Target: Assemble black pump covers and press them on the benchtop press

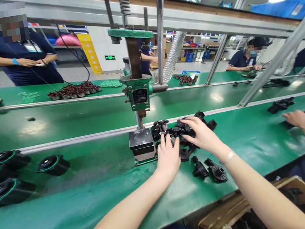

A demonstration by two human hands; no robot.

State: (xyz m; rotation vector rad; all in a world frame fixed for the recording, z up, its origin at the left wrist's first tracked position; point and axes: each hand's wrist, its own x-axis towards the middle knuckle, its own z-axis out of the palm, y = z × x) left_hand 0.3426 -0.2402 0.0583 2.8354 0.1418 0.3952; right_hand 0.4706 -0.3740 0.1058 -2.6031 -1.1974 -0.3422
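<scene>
My left hand [167, 155] rests on a heap of black plastic parts [185, 130] on the green bench, fingers curled round one piece beside the base block [142, 143] of a hand press [137, 90]. My right hand [202, 133] lies over the top of the same heap, fingers bent down on the parts. Two more black parts [210, 169] lie loose nearer to me.
Round black housings with green rings [3, 173] stand at the left. A cardboard box [238, 212] of black parts sits below the bench edge. A co-worker's hand [299, 118] works at the right. Other people stand beyond the green conveyor [84, 115].
</scene>
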